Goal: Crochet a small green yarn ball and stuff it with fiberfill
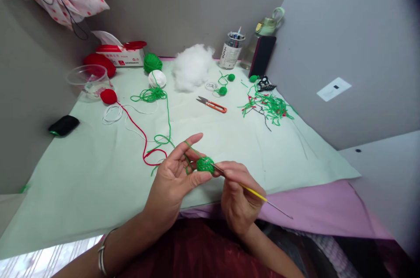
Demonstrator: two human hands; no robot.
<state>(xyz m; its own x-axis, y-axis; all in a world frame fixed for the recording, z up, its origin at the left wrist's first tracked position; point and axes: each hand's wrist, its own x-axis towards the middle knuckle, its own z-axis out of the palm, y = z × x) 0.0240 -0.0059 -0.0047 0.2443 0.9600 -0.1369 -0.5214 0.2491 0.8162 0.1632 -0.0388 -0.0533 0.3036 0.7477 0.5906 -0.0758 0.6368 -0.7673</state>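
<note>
Between the thumb and fingers of my left hand (179, 173) sits a small green crocheted piece (205, 165), rounded like a ball. Green yarn (193, 150) runs from it over my raised left index finger and back across the table. My right hand (241, 190) grips a crochet hook (254, 192) with a yellow handle, held like a pen. The hook's front end meets the green piece at its right upper side; whether the tip is inside a stitch I cannot tell. Its other metal end points down to the right.
Orange thread snips (216, 106) lie mid-table, before white stuffing (193, 68). Green yarn balls (152, 63), a red yarn ball (108, 96) and a plastic tub (88, 79) stand left. Yarn scraps (274, 107), a phone (262, 56) and a pen can (232, 52) are right.
</note>
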